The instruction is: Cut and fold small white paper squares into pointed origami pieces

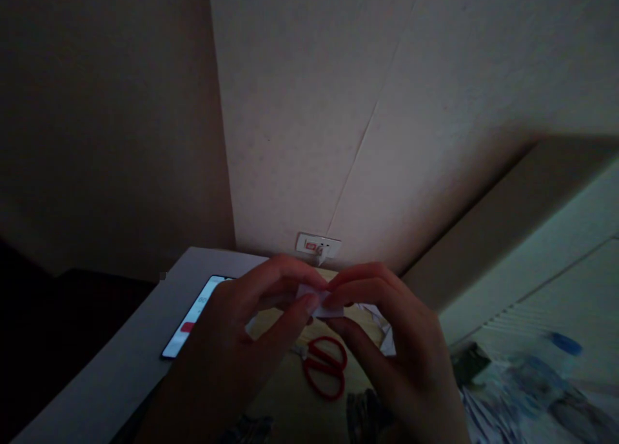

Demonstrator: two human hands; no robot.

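Between my two hands is a small piece of white paper (331, 310), held above a wooden tabletop (290, 402). My left hand (256, 321) pinches its left part between thumb and fingers. The fingers of my right hand (391, 328) close on its right side, their tips meeting those of the left. Below the paper lies a pair of scissors (326, 366) with red handles; its blades pass out of sight behind my left hand. White paper pieces (387, 341) rest on the table, partly covered by my right hand.
On a white surface at the left lies a phone (196, 315) with its screen lit. A wall socket (318, 245) with a plug in it sits behind my hands. At the lower right are a clear bottle with a blue cap (565, 344) and crumpled plastic. The room is dim.
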